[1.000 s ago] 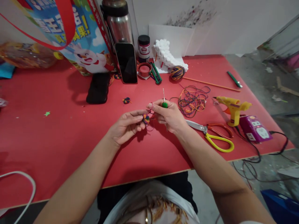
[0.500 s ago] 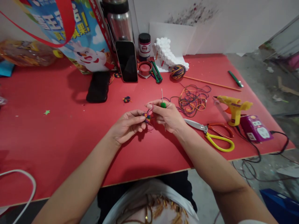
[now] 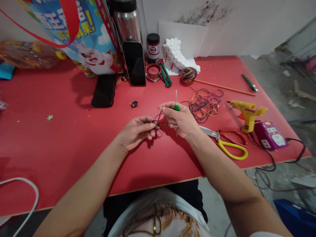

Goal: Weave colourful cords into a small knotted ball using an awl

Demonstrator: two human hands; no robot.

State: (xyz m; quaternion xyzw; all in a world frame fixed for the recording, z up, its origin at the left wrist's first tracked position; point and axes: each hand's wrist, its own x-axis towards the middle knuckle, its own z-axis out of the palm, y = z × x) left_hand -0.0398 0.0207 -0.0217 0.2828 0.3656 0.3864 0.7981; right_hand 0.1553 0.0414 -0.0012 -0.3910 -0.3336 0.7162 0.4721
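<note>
Between thumb and fingers, my left hand pinches a small multicoloured crocheted piece with loose yarn ends. To its right, my right hand is closed around a crochet hook with a green grip, the metal shaft pointing up. Its thumb and index fingertips also pinch a purple yarn strand that runs down to the piece. Beyond the hands lies a second small crocheted piece. A loose tangle of multicoloured yarn spreads to the right, with a wound yarn ball behind it.
Scissors lie beside my right forearm. Farther right are a yellow glue gun and a purple box with cables. A phone leans on a steel bottle; a black case and utility knife lie nearby.
My right hand has moved slightly right, away from the crocheted piece, drawing the yarn strand straighter. The hook moved with it. My left hand stays nearly in place.
</note>
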